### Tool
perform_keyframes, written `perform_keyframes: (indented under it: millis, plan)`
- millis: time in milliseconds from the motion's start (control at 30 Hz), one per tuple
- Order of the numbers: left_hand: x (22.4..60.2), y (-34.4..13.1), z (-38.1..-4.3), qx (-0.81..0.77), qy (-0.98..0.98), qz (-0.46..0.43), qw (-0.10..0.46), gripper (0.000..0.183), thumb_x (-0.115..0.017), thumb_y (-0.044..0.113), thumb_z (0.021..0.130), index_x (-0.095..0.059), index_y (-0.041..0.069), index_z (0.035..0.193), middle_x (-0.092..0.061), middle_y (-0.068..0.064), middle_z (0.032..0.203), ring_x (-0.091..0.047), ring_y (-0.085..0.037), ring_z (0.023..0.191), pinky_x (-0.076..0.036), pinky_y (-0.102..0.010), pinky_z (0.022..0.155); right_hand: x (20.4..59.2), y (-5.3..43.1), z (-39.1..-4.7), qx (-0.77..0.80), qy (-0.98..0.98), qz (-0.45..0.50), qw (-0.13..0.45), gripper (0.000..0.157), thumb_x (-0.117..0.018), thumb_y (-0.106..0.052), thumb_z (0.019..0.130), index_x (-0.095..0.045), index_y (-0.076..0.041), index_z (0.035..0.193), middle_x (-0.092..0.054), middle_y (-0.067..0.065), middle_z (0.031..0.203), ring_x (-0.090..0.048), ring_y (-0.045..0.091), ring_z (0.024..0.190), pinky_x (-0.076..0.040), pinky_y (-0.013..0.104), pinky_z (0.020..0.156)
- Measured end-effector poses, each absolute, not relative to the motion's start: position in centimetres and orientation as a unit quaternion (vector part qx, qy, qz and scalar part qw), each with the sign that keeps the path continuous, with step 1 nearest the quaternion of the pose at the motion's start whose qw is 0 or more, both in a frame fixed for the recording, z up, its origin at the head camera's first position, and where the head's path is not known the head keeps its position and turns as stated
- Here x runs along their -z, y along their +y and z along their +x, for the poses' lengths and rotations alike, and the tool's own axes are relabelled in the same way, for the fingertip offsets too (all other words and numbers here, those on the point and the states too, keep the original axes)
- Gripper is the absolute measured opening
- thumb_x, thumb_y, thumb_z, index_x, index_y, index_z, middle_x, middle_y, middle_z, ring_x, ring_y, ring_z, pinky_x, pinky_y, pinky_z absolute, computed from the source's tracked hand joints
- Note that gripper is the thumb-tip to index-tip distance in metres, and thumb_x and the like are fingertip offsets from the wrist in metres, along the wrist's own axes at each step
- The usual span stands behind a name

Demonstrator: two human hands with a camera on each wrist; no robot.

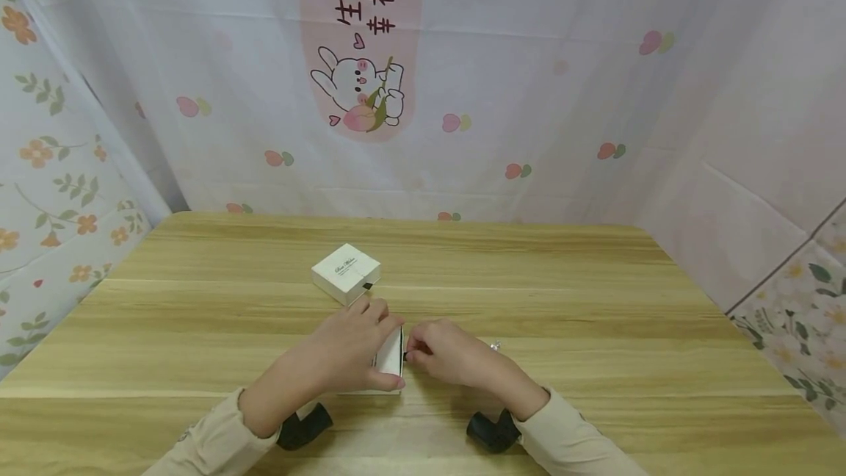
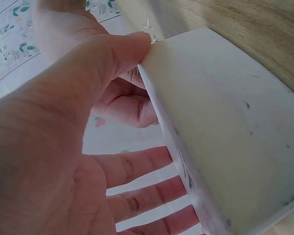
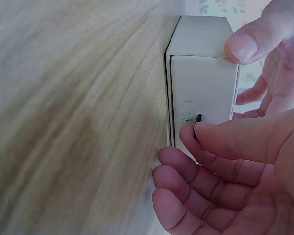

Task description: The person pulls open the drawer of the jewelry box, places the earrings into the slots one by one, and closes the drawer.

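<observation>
A white drawer-style gift box (image 1: 390, 358) lies on the table in front of the person. The left hand (image 1: 350, 347) grips it from above, thumb on the near side and fingers on the far side. In the left wrist view, one broad face of the box (image 2: 220, 117) shows. From the right, the right hand (image 1: 449, 352) pinches the small black ribbon tab (image 3: 198, 119) between thumb and index finger, its other fingers loosely curled. The tab sticks out of the end face of the drawer (image 3: 201, 88), which looks level with the sleeve's edge.
Farther back on the wooden table (image 1: 529, 278) sits a second white gift box (image 1: 346, 270) with printed lettering and a black tab. A small shiny silvery item (image 1: 495, 345) lies beyond the right hand, partly hidden. Printed curtains (image 1: 529, 94) hang behind.
</observation>
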State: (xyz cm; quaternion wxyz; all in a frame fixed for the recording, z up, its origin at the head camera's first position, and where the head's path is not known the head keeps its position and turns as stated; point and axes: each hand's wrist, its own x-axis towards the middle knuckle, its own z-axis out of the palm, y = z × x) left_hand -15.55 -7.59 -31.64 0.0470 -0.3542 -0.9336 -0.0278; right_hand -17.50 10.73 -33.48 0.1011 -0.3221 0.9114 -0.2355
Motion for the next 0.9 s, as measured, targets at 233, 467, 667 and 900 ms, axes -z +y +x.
perform_keyframes:
  millis: [233, 467, 667, 900]
  plan:
    - [31.81, -7.61, -15.59, 0.030, -0.934, -0.352, 0.056, 0.068, -0.064, 0.058, 0.070, -0.056, 0.011, 0.117, -0.050, -0.002, 0.100, -0.043, -0.018, 0.091, -0.043, -0.032, 0.075, 33.43, 10.80, -17.52, 0.214, 0.914, -0.332, 0.092, 0.012, -0.056, -0.010, 0.087, -0.058, -0.010, 0.075, -0.049, -0.007, 0.066, -0.040, 0.003, 0.058, -0.035, 0.017, 0.052]
    - [31.85, -7.60, -15.51, 0.032, -0.934, -0.351, 0.062, 0.067, -0.065, 0.058, 0.069, -0.056, 0.012, 0.116, -0.050, -0.002, 0.098, -0.043, -0.017, 0.091, -0.043, -0.031, 0.075, 33.24, 10.86, -17.45, 0.211, 0.917, -0.323, 0.100, 0.013, -0.055, -0.010, 0.088, -0.057, -0.009, 0.075, -0.049, -0.007, 0.066, -0.040, 0.003, 0.057, -0.035, 0.017, 0.051]
    - [31.97, -7.62, -15.55, 0.027, -0.934, -0.349, 0.071, 0.068, -0.064, 0.060, 0.068, -0.055, 0.013, 0.116, -0.049, -0.001, 0.097, -0.042, -0.016, 0.088, -0.041, -0.029, 0.070, 33.00, 10.94, -17.48, 0.207, 0.920, -0.316, 0.106, 0.013, -0.055, -0.010, 0.088, -0.057, -0.008, 0.075, -0.048, -0.006, 0.065, -0.040, 0.004, 0.057, -0.034, 0.017, 0.051]
    - [31.96, -7.58, -15.58, 0.021, -0.934, -0.350, 0.068, 0.070, -0.062, 0.062, 0.069, -0.055, 0.012, 0.118, -0.049, -0.001, 0.098, -0.042, -0.016, 0.088, -0.042, -0.029, 0.069, 32.82, 11.15, -17.50, 0.208, 0.919, -0.313, 0.118, 0.015, -0.054, -0.008, 0.088, -0.057, -0.007, 0.073, -0.046, -0.006, 0.063, -0.039, 0.005, 0.055, -0.033, 0.017, 0.048]
